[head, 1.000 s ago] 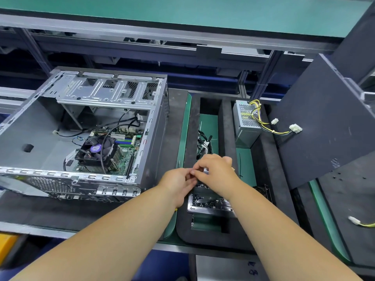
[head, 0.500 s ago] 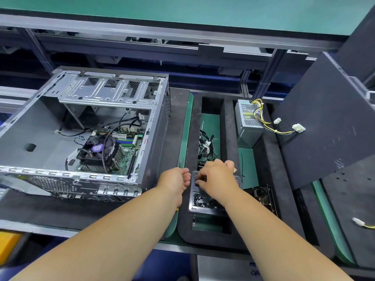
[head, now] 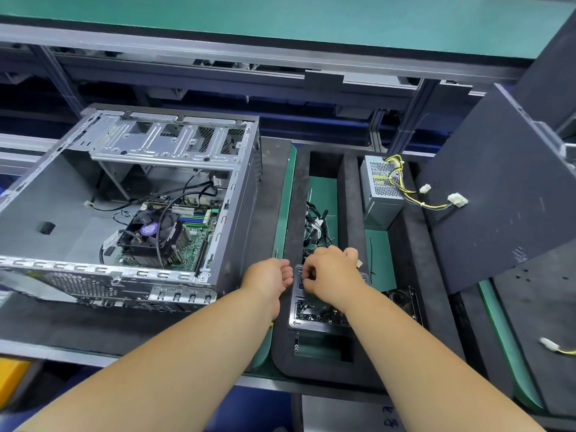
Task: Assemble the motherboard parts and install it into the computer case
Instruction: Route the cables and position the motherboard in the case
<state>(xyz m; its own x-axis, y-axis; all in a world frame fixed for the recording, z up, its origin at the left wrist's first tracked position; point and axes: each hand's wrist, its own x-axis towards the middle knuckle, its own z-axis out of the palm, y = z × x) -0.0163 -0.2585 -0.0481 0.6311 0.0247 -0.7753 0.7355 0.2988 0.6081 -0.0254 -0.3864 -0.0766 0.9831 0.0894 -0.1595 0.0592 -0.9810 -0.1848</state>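
Two bare forearms reach in from the near edge of the counter (head: 93, 322) toward a black foam tray (head: 414, 275) set with cut-out pockets. The right hand (head: 332, 275) hovers over a small clear parts tray (head: 311, 319) holding dark screws, its fingers (head: 307, 272) curled downward into the tray's far compartment; whether they pinch a screw cannot be told, since the hand hides the tips. The left hand (head: 269, 280) sits just beside it on the tray's left edge, fingers loosely curled toward the palm, with no object visible in them. Just beyond the right hand, a tangle of black cables (head: 316, 226) lies in a narrow pocket over the green mat (head: 324, 194). To the left, the open computer case (head: 243, 213) lies on its side on the counter, and the motherboard (head: 196, 238) already sits inside it on the case floor, a black CPU cooler fan (head: 156, 232) mounted on top and black wires looping across it. Farther back on the right, a grey power supply (head: 380, 188) stands in another foam pocket, its yellow and black leads (head: 405, 188) trailing to white connectors (head: 457, 200) that rest against a dark side panel (head: 498, 198) leaning at an angle. A green-topped conveyor shelf (head: 280, 17) runs across the back.
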